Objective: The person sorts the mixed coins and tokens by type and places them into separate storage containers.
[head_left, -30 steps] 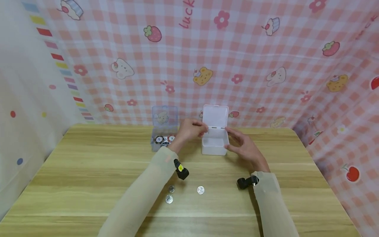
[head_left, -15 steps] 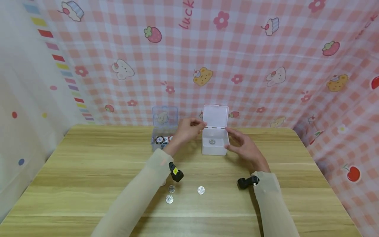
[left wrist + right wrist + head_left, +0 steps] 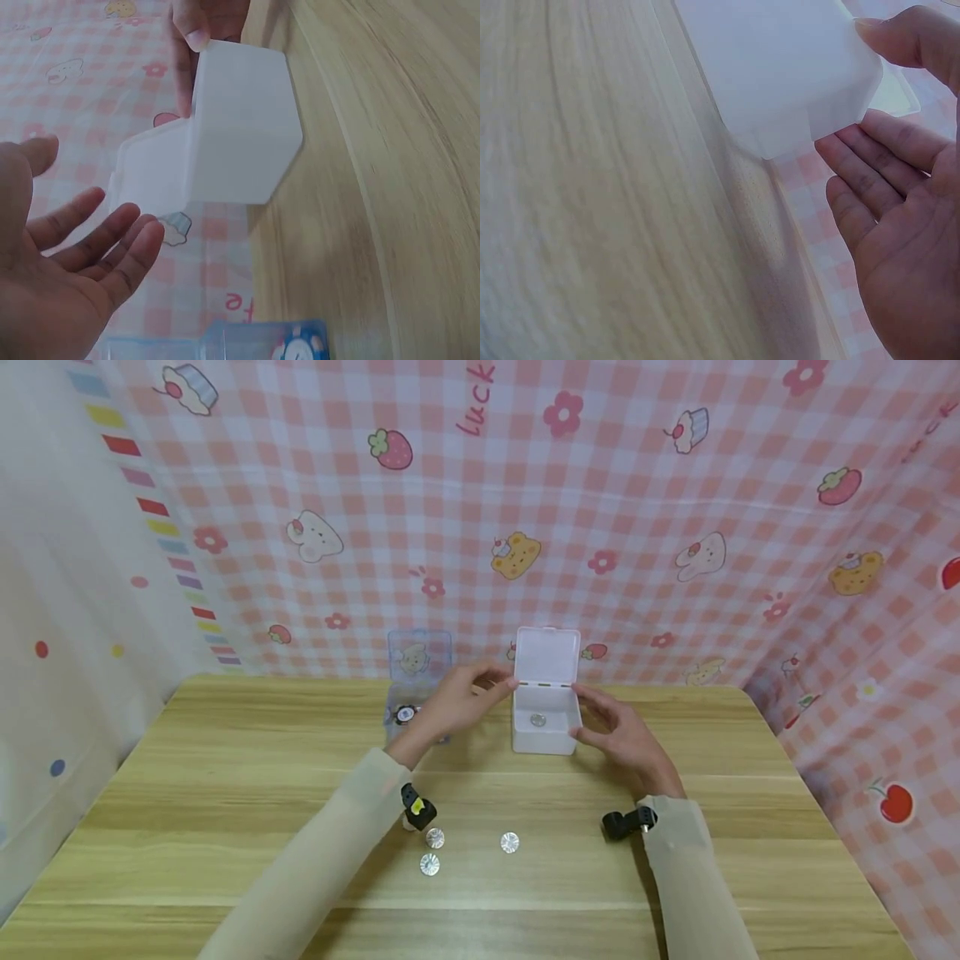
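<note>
An open-lidded white plastic box stands near the back of the table, with one round silvery disc on its floor. My right hand holds the box at its right side, thumb at the front corner and fingertips farther back; the right wrist view shows the thumb on the box's edge. Left of the box is my left hand, its fingers spread and holding nothing. In the left wrist view those fingers are apart from the box. More silvery discs lie on the table nearer the front.
A clear bluish box, lid up, stands left of the white one, partly behind my left hand. It contains poker chips. A checked cloth hangs behind the wooden table. One disc is partly covered by the left wrist camera.
A silvery disc has come to lie in the white box. My left hand has let go and drawn back to the left, its fingers opening. The right hand stays put on the box.
</note>
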Tool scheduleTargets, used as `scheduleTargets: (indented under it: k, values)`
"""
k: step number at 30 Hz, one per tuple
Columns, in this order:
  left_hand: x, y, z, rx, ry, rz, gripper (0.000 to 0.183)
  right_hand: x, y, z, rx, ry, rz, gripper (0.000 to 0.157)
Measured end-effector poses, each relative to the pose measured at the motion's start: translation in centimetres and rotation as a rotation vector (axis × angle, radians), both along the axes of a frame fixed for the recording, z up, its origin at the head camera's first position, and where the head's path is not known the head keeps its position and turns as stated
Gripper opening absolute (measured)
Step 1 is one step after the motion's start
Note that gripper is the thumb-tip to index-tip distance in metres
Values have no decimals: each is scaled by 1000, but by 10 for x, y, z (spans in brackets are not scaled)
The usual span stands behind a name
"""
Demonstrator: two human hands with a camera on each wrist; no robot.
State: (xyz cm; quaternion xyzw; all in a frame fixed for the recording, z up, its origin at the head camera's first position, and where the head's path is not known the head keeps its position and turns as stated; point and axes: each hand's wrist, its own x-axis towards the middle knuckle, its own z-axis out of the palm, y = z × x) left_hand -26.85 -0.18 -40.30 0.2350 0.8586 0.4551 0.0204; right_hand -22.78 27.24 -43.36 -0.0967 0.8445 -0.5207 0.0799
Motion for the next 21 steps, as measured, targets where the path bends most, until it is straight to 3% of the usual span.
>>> scheduleTargets:
  k: [4,12,21]
  values:
    - [7,-8,2,-21,27,-58,51,0,0,0,-9,5,4,66]
    - [26,-29,4,-58,80,-120,52,1,-2,-1,-18,11,6,66]
    - [43,-56,2,-177,229,-126,60,2,-1,1,-7,3,1,67]
